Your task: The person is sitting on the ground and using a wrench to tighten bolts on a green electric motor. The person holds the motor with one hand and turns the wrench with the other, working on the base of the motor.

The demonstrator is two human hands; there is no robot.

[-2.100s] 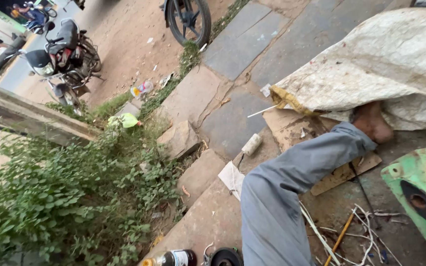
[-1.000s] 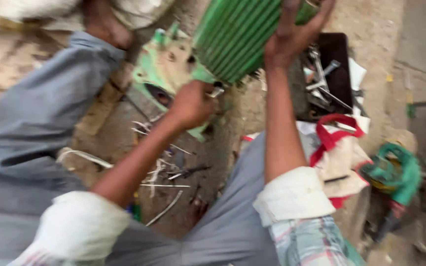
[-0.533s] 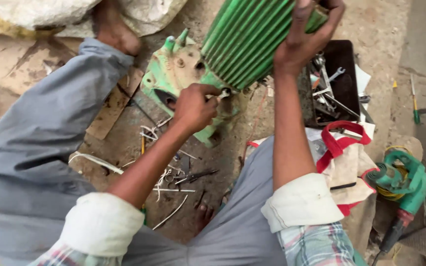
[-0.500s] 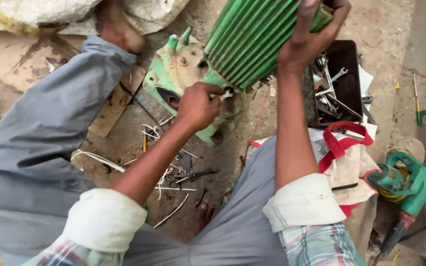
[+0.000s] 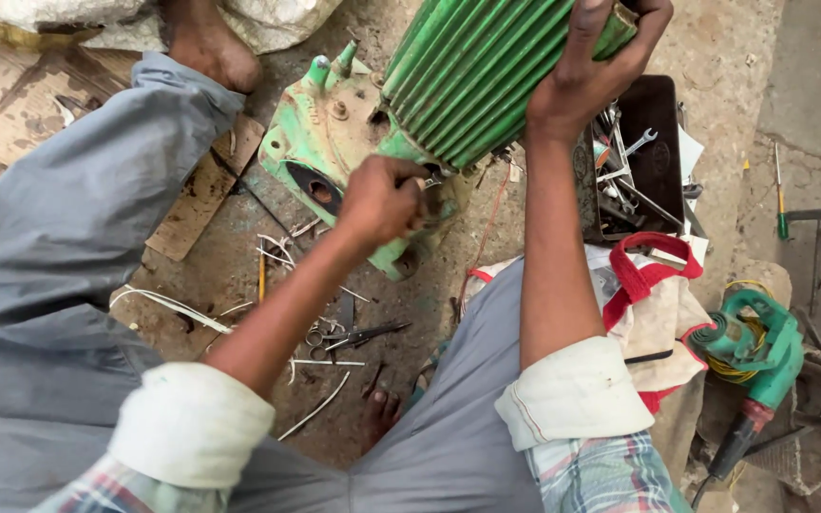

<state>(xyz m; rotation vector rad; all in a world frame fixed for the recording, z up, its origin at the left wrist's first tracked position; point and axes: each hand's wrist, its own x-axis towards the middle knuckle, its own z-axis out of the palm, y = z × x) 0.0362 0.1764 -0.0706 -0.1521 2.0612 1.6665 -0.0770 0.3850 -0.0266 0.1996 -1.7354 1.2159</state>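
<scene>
The green motor housing (image 5: 486, 76) is ribbed painted metal, its finish matt and chipped; its end plate (image 5: 334, 142) shows worn paint with rusty patches. The tool tray (image 5: 634, 157) holds bare, shiny metal spanners. The trousers (image 5: 59, 237) are smooth grey cloth. The blower (image 5: 753, 342) is glossy green plastic. The ground (image 5: 429, 304) is rough, dusty concrete, with flat cardboard (image 5: 11, 104) at its upper left edge.

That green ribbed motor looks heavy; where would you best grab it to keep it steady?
Probably the upper end of the green motor, from above, where the right hand grips it: it is tilted, and the ribs give fingers purchase. The left hand is at its lower end.
</scene>
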